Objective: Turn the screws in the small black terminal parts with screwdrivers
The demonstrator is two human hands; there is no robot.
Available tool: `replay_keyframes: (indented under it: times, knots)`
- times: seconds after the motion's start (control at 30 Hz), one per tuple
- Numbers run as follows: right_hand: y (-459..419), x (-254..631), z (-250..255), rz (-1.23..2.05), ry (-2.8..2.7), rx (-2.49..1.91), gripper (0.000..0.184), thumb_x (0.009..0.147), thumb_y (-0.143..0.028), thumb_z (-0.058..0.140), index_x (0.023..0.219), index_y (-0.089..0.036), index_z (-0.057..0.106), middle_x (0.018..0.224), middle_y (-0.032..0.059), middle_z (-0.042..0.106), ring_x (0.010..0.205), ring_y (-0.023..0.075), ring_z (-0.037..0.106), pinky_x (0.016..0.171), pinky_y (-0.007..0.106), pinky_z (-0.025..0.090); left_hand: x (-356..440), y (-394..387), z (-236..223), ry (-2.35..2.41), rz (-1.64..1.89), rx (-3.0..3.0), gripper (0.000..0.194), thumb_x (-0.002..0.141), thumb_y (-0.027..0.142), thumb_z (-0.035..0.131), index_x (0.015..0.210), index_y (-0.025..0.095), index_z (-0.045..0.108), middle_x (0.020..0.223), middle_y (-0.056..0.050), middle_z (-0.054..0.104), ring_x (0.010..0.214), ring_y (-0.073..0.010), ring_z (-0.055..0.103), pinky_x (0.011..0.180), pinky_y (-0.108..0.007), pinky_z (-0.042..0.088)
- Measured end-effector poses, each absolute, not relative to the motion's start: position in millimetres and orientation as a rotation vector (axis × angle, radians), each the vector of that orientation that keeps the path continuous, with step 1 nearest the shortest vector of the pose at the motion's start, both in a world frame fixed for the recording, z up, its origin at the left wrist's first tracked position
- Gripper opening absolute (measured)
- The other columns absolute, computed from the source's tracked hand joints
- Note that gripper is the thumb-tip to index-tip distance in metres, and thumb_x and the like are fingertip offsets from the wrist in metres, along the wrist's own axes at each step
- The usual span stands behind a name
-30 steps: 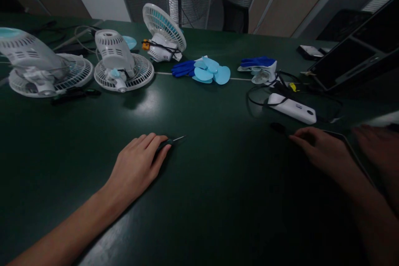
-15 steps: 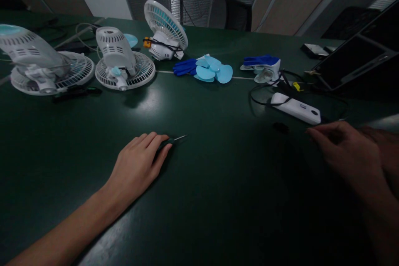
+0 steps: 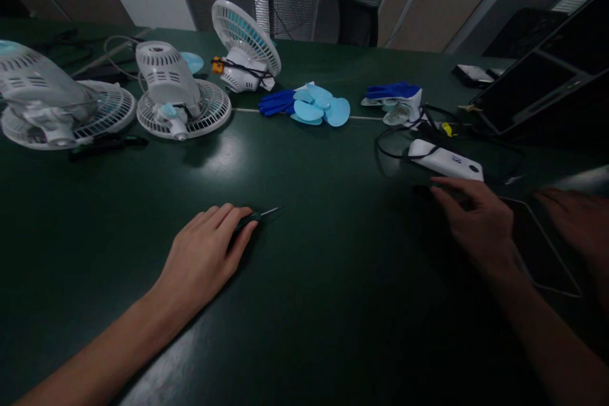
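Note:
My left hand (image 3: pixel 207 244) rests on the dark green table, its fingers closed around the dark handle of a small screwdriver (image 3: pixel 252 219). The thin metal shaft points right, away from the fingers. Over on the right, my right hand (image 3: pixel 478 219) is low over the table with thumb and forefinger brought close together. Their tips are at the edge of a small black thing (image 3: pixel 421 191), too dark to name. Whether anything is between these fingertips is hard to see. Just beyond this hand lies a white power bank-like device (image 3: pixel 446 160) with a black cable.
Three white fans (image 3: pixel 171 92) stand or lie at the back left. Light blue fan blades (image 3: pixel 321 106) lie by blue gloves (image 3: pixel 276 102); another glove (image 3: pixel 394 92) lies further right. Another person's hand (image 3: pixel 578 219) is at the right, near a dark flat panel (image 3: pixel 542 247).
My right hand has moved left to the small black thing, uncovering the dark flat panel. My left hand stays put with the screwdriver. The view has shifted slightly.

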State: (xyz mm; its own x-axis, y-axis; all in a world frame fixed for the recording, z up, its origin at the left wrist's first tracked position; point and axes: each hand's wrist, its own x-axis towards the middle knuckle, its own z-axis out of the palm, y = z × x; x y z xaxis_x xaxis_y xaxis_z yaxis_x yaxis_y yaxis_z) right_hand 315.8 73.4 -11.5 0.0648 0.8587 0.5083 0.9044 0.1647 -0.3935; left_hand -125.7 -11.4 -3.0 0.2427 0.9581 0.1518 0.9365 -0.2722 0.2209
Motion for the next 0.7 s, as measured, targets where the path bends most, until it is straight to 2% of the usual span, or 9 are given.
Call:
replay_keyframes:
  times: [0.2, 0.3, 0.7]
  knots:
    - [74.7, 315.1, -12.7, -0.013, -1.819, -1.755, 0.034, 0.089, -0.043, 0.063, 0.114, -0.022, 0.075, 0.120, 0.0075, 0.072, 0.083, 0.0200, 0.066, 0.072, 0.032, 0.050, -124.2, -11.2, -3.5, 1.855, 0.406, 2.400, 0.039, 0.104, 0.046, 0.040, 0.121, 0.020, 0.063, 0.109, -0.009, 0.069, 0.095, -0.0259, 0.065, 0.085, -0.044, 0.053]
    - [75.3, 316.3, -12.9, 0.043, -1.796, -1.792, 0.035, 0.088, -0.044, 0.064, 0.114, -0.023, 0.075, 0.119, 0.0068, 0.073, 0.080, 0.0192, 0.065, 0.074, 0.033, 0.051, -123.3, -10.3, -3.3, 1.861, 0.405, 2.399, 0.040, 0.104, 0.047, 0.040, 0.122, 0.020, 0.062, 0.110, -0.009, 0.069, 0.096, -0.0266, 0.066, 0.086, -0.045, 0.053]
    - [75.1, 318.9, -14.7, 0.118, -1.762, -1.827, 0.038, 0.087, -0.048, 0.065, 0.115, -0.025, 0.075, 0.113, 0.0050, 0.074, 0.088, 0.0217, 0.068, 0.079, 0.035, 0.051, -123.9, -10.1, -2.8, 1.844, 0.407, 2.414, 0.039, 0.105, 0.046, 0.039, 0.121, 0.020, 0.061, 0.108, -0.009, 0.069, 0.095, -0.0257, 0.065, 0.085, -0.045, 0.054]
